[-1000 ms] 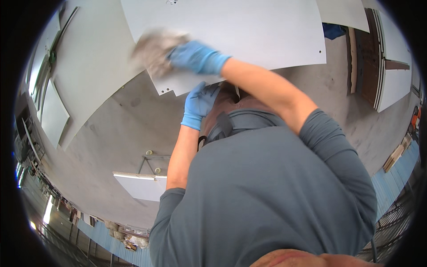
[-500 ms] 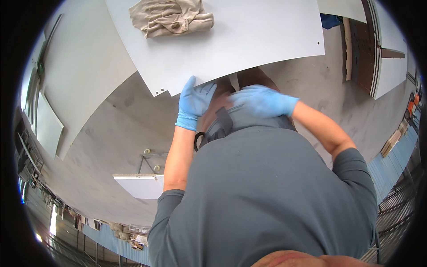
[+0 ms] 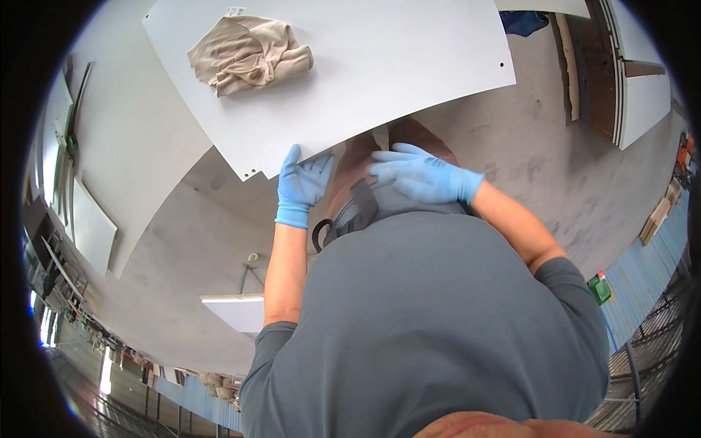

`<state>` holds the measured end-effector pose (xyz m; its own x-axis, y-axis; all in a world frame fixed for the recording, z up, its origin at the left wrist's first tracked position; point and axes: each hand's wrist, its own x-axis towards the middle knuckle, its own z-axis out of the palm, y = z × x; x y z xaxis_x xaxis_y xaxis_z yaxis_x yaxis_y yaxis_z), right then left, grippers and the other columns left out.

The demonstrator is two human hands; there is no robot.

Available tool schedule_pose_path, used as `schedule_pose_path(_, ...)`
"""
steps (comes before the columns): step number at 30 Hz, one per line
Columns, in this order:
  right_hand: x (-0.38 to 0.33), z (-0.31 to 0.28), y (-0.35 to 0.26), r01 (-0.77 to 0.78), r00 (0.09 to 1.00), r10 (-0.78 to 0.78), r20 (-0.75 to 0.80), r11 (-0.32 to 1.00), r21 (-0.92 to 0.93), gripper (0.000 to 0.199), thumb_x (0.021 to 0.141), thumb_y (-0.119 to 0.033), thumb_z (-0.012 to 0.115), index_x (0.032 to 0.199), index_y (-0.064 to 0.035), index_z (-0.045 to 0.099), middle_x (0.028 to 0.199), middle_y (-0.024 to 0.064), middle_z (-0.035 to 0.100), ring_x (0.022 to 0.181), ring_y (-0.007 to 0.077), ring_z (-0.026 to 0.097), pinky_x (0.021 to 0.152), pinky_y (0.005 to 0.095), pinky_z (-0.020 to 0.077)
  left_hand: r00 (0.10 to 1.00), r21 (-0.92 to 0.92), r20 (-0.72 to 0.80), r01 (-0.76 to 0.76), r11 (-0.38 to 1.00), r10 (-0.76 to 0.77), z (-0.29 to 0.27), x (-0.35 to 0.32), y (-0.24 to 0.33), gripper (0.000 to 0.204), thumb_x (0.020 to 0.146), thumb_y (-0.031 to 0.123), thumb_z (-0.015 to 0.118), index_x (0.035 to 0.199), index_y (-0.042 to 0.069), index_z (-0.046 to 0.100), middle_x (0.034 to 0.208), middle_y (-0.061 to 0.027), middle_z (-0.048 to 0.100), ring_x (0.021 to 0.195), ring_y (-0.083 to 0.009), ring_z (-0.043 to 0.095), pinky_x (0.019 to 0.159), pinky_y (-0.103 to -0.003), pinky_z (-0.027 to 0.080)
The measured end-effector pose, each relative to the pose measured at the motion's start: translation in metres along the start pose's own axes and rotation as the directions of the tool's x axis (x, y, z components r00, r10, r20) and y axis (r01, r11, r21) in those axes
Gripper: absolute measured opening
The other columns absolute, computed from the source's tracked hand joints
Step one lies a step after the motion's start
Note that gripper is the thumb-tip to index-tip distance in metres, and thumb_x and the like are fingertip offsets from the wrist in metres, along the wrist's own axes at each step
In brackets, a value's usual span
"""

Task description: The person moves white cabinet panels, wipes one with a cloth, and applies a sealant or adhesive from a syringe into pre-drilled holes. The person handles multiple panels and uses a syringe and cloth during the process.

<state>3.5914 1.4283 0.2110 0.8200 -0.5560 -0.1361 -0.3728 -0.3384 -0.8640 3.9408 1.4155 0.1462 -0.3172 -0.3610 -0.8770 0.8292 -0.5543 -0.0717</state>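
A large white panel (image 3: pixel 380 66) with small holes near its corners lies in front of me. My left hand (image 3: pixel 299 186), in a light blue glove, is at its near edge by the notched left corner. The thumb rests over the top face while the fingers reach to the underside of the edge, their tips partly hidden. In front of my waist, apart from the panel, hovers my right hand (image 3: pixel 431 175) in a matching glove. Its fingers are stretched out and hold nothing. A crumpled beige cloth (image 3: pixel 252 58) lies on the panel's left part.
More brown and white panels (image 3: pixel 610 87) stand at the right, with a dark blue item (image 3: pixel 522 23) close by. A big pale sheet (image 3: pixel 146 109) spreads out at the left. Behind my left arm is a wheeled metal frame (image 3: pixel 252 269) beside a white board (image 3: pixel 235 312).
The panel and cloth now appear farther left in view, with my left hand still at the edge. My right hand has slowed, its fingers less blurred and more spread.
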Motion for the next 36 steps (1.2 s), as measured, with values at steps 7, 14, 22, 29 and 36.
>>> schedule_pose_path(7, -0.076, -0.035, 0.091, -0.776, 0.627, 0.694, -0.353, 0.593, -0.214, 0.033, 0.100, -0.032, 0.056, 0.104, -0.0069, 0.076, 0.105, 0.0123, 0.078, 0.096, 0.0299, 0.073, 0.084, 0.0421, 0.0551, 0.969, 0.493, -0.223, 0.016, 0.870, 0.109, 0.004, -0.014, 0.002, 0.057, 0.101, 0.043, 0.068, 0.138, 0.001, 0.061, 0.137, -0.0173, 0.066, 0.130, -0.0333, 0.060, 0.115, -0.043, 0.045)
schedule_pose_path(14, -0.086, -0.092, -0.022, -0.858, 0.511, 0.723, 0.465, 0.393, 0.332, 0.041, 0.092, -0.034, 0.077, 0.117, -0.0022, 0.076, 0.110, 0.0120, 0.079, 0.105, 0.0189, 0.071, 0.094, 0.0350, 0.0553, 0.988, 0.962, 0.106, -0.073, 0.261, -0.115, 0.029, -0.102, -0.014, 0.035, 0.096, 0.025, 0.075, 0.122, 0.001, 0.075, 0.141, -0.0096, 0.065, 0.128, -0.0195, 0.060, 0.109, -0.034, 0.046)
schedule_pose_path(22, -0.079, -0.076, 0.002, -0.505, 0.837, 0.540, -0.084, 0.706, -0.496, 0.019, 0.080, -0.016, 0.063, 0.065, -0.0054, 0.069, 0.071, 0.0164, 0.069, 0.080, 0.0370, 0.066, 0.096, 0.0436, 0.0472, 0.670, 0.638, 0.713, -0.498, -0.587, 0.207, 0.012, -0.078, -0.027, 0.004, 0.084, 0.008, 0.072, 0.085, 0.004, 0.072, 0.116, -0.0153, 0.075, 0.124, -0.0413, 0.064, 0.102, -0.047, 0.053)
schedule_pose_path(29, -0.013, -0.123, 0.027, -0.390, 0.915, 0.388, -0.113, 0.776, -0.495, 0.016, 0.088, -0.022, 0.071, 0.096, -0.0088, 0.073, 0.095, 0.0153, 0.071, 0.090, 0.0370, 0.067, 0.085, 0.0493, 0.0521, 0.858, 1.000, 0.008, 0.000, -0.016, 0.514, -0.046, -0.051, 0.001, 0.022, 0.094, 0.018, 0.063, 0.107, 0.004, 0.076, 0.109, -0.0163, 0.075, 0.104, -0.0363, 0.069, 0.089, -0.042, 0.055)
schedule_pose_path(36, 0.287, -0.129, 0.043, 0.072, 0.868, -0.377, -0.323, 0.740, -0.669, 0.058, 0.092, -0.037, 0.070, 0.143, -0.0106, 0.057, 0.161, 0.0159, 0.046, 0.150, 0.0358, 0.041, 0.122, 0.0508, 0.0320, 0.934, 0.142, 0.073, -0.357, 0.923, 0.350, -0.067, -0.031, 0.031, 0.042, 0.095, 0.007, 0.062, 0.136, 0.003, 0.060, 0.134, -0.0119, 0.067, 0.127, -0.0296, 0.060, 0.111, -0.051, 0.046)
